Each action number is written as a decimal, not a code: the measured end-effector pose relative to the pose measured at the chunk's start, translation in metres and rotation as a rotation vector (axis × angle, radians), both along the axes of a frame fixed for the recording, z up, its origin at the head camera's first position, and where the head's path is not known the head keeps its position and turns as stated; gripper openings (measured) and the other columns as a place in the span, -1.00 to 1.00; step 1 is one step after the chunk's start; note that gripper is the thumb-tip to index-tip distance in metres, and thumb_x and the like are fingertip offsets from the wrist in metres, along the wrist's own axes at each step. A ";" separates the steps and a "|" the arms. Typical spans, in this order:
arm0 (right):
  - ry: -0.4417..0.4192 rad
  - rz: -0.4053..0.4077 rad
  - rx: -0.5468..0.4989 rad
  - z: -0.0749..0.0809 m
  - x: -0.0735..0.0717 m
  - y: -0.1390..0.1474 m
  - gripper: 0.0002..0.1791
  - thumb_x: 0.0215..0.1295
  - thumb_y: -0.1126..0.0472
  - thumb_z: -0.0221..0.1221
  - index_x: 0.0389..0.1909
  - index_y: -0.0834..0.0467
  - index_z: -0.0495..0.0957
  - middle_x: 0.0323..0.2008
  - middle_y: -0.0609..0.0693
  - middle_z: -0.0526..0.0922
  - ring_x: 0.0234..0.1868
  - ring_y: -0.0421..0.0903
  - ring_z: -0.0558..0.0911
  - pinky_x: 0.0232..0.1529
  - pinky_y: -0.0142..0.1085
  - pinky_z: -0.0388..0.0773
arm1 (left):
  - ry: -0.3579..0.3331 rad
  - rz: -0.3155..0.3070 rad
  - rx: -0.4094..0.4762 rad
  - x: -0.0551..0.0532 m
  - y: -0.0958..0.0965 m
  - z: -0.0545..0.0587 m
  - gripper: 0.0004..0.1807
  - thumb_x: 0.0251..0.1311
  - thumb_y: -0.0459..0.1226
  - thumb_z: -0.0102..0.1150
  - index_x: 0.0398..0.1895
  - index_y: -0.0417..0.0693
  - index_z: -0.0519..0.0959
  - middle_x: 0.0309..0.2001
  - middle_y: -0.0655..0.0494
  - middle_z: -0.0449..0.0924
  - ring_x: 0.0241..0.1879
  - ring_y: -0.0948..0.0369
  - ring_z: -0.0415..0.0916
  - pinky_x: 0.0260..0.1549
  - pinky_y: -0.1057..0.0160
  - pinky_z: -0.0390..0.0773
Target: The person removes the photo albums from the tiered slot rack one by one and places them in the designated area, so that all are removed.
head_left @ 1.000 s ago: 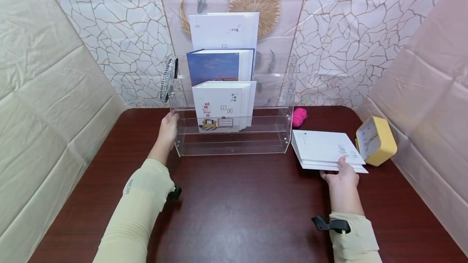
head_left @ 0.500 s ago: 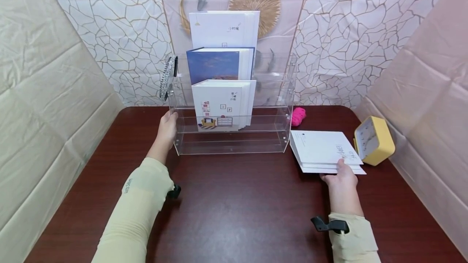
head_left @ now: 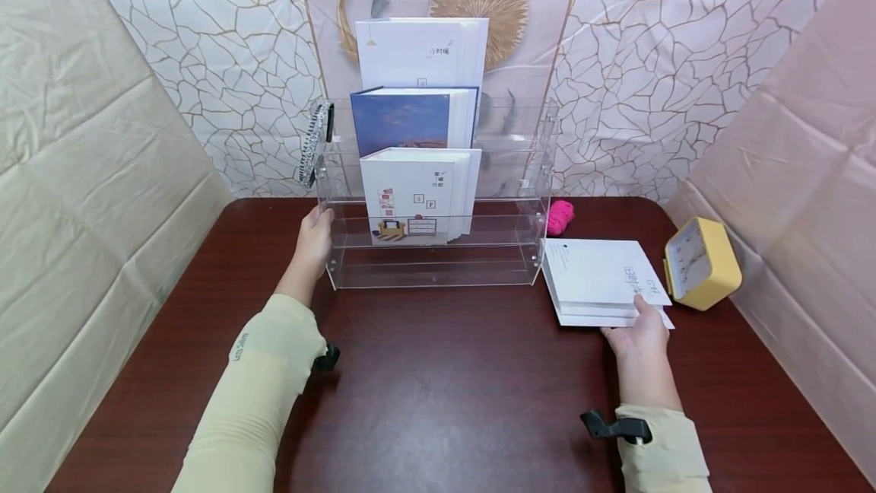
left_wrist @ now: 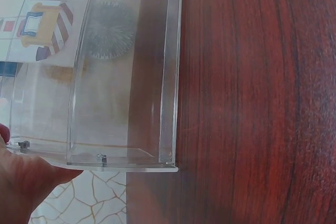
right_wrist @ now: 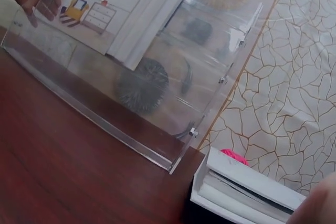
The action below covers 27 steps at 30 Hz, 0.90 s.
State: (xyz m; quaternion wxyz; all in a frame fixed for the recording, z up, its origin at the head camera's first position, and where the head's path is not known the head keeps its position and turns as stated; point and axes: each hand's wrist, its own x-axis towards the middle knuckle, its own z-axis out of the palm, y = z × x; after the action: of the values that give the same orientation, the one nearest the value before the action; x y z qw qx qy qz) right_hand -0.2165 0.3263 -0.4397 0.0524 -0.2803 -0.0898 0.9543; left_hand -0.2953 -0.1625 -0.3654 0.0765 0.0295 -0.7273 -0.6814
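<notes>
A clear acrylic tiered rack (head_left: 434, 278) stands on the table, with a white illustrated book (head_left: 411, 192), a blue-covered book (head_left: 400, 120) and a taller white book (head_left: 397, 55) upright in its tiers. At the rack's left side panel my left hand (head_left: 315, 240) grips the edge; the left wrist view shows that hand (left_wrist: 26, 184) at the panel's lower bolts. To the right of the rack, my right hand (head_left: 643, 341) holds another white book (head_left: 591, 268) by its near edge, thumb on the cover, other fingers hidden underneath. The right wrist view shows this book (right_wrist: 252, 184) close beside the rack's corner.
A yellow alarm clock (head_left: 708, 265) sits right of the held book. Behind that book lies a bright pink bundle (head_left: 560, 217). On the rack's upper left side hangs a spiral-bound, glittery notebook (head_left: 315, 143). A patterned curtain (head_left: 657, 97) backs the dark red table (head_left: 438, 394).
The book in my right hand has turned slightly and shifted a little left, away from the clock. My left hand has kept its place on the rack.
</notes>
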 end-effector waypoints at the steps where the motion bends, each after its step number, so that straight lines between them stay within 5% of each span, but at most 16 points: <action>1: -0.001 0.004 0.019 0.003 0.002 -0.003 -0.56 0.46 0.13 -0.13 0.31 -0.22 0.17 0.10 -0.17 0.50 0.19 -0.26 0.33 0.36 -0.21 -0.21 | -0.002 0.002 -0.001 -0.002 -0.001 -0.003 -0.46 0.37 -0.35 -0.33 0.37 -0.46 0.04 0.37 -0.29 0.05 0.36 0.00 -0.03 0.33 0.15 -0.03; 7: -0.043 0.039 0.154 0.017 0.014 -0.015 -0.43 0.44 0.10 -0.11 0.40 -0.29 0.00 0.29 -0.28 0.23 0.34 -0.33 0.03 0.37 -0.24 -0.32 | -0.005 0.026 -0.026 -0.016 -0.007 -0.020 -0.45 0.40 -0.29 -0.32 0.39 -0.37 0.05 0.38 -0.22 0.07 0.36 0.03 -0.01 0.33 0.15 -0.01; 13: -0.084 0.080 0.249 0.024 0.025 -0.015 -0.38 0.45 0.07 -0.12 0.42 -0.34 -0.12 0.40 -0.21 -0.05 0.39 -0.20 -0.07 0.37 -0.17 -0.26 | 0.013 0.023 -0.022 -0.016 -0.007 -0.022 -0.45 0.39 -0.29 -0.33 0.39 -0.38 0.05 0.37 -0.23 0.09 0.35 0.03 0.00 0.33 0.14 0.01; 27: -0.102 0.218 0.206 0.032 0.037 0.000 -0.30 0.42 -0.12 -0.21 0.42 -0.29 -0.39 0.42 -0.24 -0.30 0.40 -0.20 -0.25 0.37 -0.25 -0.25 | -0.001 0.013 -0.011 -0.016 -0.007 -0.020 -0.44 0.40 -0.28 -0.33 0.40 -0.37 0.03 0.39 -0.21 0.05 0.36 0.05 -0.02 0.33 0.14 -0.01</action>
State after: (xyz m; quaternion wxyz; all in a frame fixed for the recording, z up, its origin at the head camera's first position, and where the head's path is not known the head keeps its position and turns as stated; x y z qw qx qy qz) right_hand -0.1799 0.3267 -0.4082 -0.0277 -0.3100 -0.2197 0.9246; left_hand -0.3113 -0.1699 -0.3854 0.0807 0.0343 -0.7309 -0.6768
